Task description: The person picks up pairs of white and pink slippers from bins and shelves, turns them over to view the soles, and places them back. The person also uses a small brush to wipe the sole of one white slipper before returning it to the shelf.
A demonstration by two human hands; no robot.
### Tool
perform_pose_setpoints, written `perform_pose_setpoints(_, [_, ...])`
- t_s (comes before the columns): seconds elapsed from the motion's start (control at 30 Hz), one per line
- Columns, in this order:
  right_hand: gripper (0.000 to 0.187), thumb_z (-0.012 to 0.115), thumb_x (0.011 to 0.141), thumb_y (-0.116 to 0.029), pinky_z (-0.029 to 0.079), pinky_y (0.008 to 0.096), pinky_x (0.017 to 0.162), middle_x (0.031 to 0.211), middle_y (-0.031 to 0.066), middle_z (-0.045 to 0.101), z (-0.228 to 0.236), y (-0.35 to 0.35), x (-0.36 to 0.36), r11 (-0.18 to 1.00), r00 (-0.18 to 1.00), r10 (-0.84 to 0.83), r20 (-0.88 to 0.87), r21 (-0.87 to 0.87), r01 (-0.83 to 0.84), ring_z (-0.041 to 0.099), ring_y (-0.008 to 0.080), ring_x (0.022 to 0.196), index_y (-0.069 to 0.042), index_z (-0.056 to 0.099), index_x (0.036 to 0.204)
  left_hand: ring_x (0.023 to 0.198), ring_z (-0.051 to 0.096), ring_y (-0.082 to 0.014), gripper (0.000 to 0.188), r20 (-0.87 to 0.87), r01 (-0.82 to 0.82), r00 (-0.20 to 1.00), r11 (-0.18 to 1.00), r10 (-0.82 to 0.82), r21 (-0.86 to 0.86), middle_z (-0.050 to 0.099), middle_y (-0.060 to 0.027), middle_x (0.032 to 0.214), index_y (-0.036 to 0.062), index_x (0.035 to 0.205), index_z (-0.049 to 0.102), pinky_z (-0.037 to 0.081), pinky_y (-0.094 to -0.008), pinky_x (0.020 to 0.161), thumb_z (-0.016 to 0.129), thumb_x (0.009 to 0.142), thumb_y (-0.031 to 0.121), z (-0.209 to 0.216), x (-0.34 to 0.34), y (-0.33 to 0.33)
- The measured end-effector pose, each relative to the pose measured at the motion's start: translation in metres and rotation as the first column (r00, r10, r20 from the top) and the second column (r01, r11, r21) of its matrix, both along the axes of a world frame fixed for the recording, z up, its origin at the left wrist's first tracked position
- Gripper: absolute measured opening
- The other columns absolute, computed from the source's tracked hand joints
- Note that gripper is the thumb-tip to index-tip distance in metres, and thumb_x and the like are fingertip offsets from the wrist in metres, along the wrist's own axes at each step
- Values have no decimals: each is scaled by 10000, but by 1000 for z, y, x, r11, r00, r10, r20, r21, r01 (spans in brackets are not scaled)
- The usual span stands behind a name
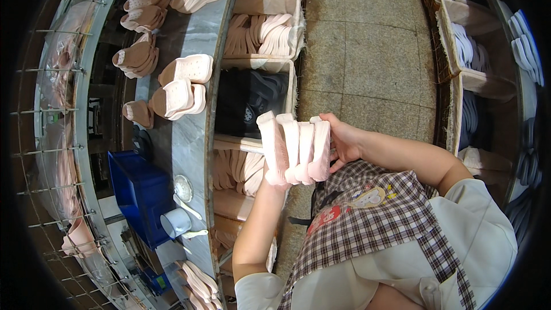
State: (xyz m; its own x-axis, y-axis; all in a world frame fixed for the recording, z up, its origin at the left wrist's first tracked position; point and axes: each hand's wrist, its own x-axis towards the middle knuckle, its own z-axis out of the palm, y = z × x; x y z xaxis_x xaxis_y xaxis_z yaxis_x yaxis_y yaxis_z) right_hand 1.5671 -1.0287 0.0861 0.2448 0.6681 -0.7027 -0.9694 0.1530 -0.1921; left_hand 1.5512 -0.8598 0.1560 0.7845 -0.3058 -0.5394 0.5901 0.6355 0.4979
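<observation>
Between my two hands is a row of several pale pink foam clogs or shoe soles [293, 148], held upright side by side above the aisle. My right hand [343, 140] grips the right end of the row, its fingers along the outermost piece. From below, my left hand [274, 182] supports the left end; most of its fingers are hidden behind the pieces. On the grey marble-look bench to the left lie white-and-brown clogs [182, 89] in a small group.
Lined bins [294, 28] of pink soles and dark clogs stand beside the bench [198, 132]. The bench carries brown uppers [138, 57], a blue crate [135, 195], a white mug [175, 224] and a spoon [188, 208]. More bins [453, 51] line the right side of the tiled aisle [373, 40].
</observation>
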Motion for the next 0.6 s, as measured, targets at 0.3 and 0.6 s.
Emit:
perform_pose_setpoints(0.3, [835, 248, 830, -697, 330, 621, 958, 1463, 192, 218, -6, -1, 0, 999, 1000, 8, -25, 33, -8, 335, 449, 1264, -109, 312, 1420, 1019, 599, -278, 448, 79, -6, 997, 997, 12, -80, 583, -139, 1144, 54, 1199, 496, 519, -408, 864, 384, 970, 421, -17, -5, 8])
perform_pose_setpoints(0.6, [858, 233, 814, -726, 322, 631, 952, 1452, 190, 253, 2, 2, 4, 1000, 1000, 16, 10, 21, -17, 339, 443, 1256, -104, 360, 1392, 1112, 554, -266, 435, 215, 151, 973, 928, -80, -340, 532, -138, 1265, 47, 1286, 458, 475, -392, 942, 376, 986, 352, -17, 3, 8])
